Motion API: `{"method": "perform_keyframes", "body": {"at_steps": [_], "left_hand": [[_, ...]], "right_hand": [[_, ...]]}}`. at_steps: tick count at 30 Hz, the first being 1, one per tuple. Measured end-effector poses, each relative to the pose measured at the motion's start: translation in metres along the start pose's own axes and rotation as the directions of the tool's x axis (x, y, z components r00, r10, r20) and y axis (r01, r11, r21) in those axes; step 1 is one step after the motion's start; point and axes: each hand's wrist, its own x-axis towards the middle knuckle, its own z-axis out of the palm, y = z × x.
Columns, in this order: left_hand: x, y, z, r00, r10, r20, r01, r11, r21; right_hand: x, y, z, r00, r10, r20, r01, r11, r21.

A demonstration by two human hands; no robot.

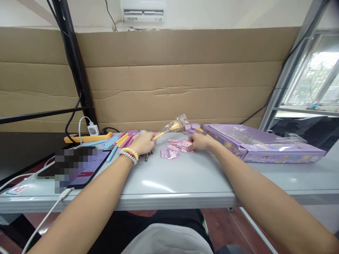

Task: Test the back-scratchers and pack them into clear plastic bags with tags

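Note:
My left hand grips the handle of a yellow comb whose head sits inside a clear plastic sleeve, held just above the grey table. Behind that hand lie several pink, blue and yellow combs. My right hand rests on a scatter of small pink cards, fingers touching them; whether it grips one is unclear. A few dark pens lie under my left wrist, which wears coiled bands.
A purple gift box with a clear bag on it lies at the right. A tablet with cables lies at the left, an orange power strip behind it. A cardboard wall stands along the table's back.

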Motion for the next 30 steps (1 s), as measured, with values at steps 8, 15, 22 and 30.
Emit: {"method": "perform_keyframes", "body": {"at_steps": [8, 15, 22, 30], "left_hand": [[-0.001, 0.001, 0.000, 0.999, 0.011, 0.038, -0.012, 0.999, 0.037], [-0.002, 0.003, 0.001, 0.993, 0.109, 0.047, -0.110, 0.994, 0.017], [-0.003, 0.002, 0.002, 0.980, 0.194, 0.047, -0.196, 0.980, 0.040], [-0.003, 0.002, 0.000, 0.975, 0.219, 0.036, -0.220, 0.975, 0.019]], "right_hand": [[-0.006, -0.010, -0.004, 0.926, 0.023, -0.376, 0.041, 0.986, 0.161], [-0.007, -0.010, -0.007, 0.794, 0.173, -0.583, 0.015, 0.953, 0.303], [-0.004, -0.008, -0.004, 0.756, 0.107, -0.646, -0.041, 0.992, 0.117], [-0.006, -0.001, -0.010, 0.620, 0.150, -0.770, -0.051, 0.987, 0.151]]}}
